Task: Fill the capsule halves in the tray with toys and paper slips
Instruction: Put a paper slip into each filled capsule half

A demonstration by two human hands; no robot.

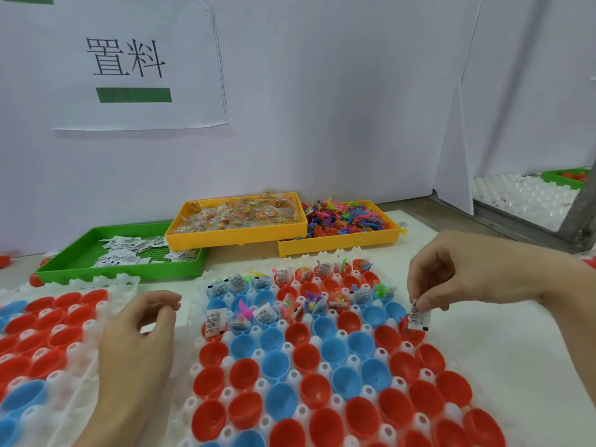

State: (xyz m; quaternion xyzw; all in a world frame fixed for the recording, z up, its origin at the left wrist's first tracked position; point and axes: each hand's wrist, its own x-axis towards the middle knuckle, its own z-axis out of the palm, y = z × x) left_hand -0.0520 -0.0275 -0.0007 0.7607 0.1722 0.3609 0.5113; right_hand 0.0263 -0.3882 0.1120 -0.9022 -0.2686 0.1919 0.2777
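A white tray [503, 366] in front of me holds red and blue capsule halves [275, 364]. Several halves in the far rows hold paper slips and small coloured toys [245, 312]; the near rows look empty. My right hand [451, 272] pinches a folded paper slip [418, 317] just above a red half [411, 333] at the tray's right edge, where a small red toy shows. My left hand [138, 337] hovers at the tray's left edge, fingers loosely curled, holding nothing.
A second capsule tray [80, 346] lies at the left. Behind stand a green bin of paper slips [122, 253], a yellow bin of packets [238, 217] and a yellow bin of coloured toys [342, 221]. A white wall with a sign backs the table.
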